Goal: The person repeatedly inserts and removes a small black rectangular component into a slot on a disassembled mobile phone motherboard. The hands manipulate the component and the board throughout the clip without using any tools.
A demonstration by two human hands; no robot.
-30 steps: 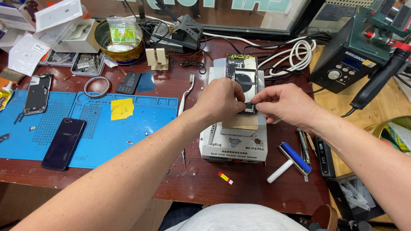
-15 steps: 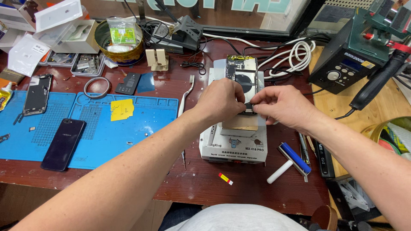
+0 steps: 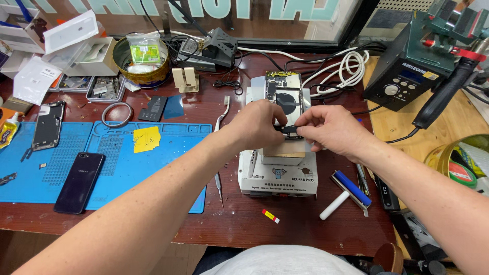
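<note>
An opened phone (image 3: 284, 95) with its insides exposed lies face down on a white box-shaped heating plate (image 3: 277, 175) in the middle of the wooden table. My left hand (image 3: 257, 125) and my right hand (image 3: 326, 127) meet over the phone's lower half. Both pinch a small black part (image 3: 288, 130) between thumb and fingertips. The lower end of the phone is hidden under my hands.
A blue work mat (image 3: 109, 158) lies left with a dark phone (image 3: 80, 181), a yellow note (image 3: 146, 138) and a phone frame (image 3: 48, 125). Tweezers (image 3: 222, 116) lie beside the mat. A small roller (image 3: 346, 192) and tools lie right. A rework station (image 3: 412, 71) and white cable (image 3: 346, 66) stand behind.
</note>
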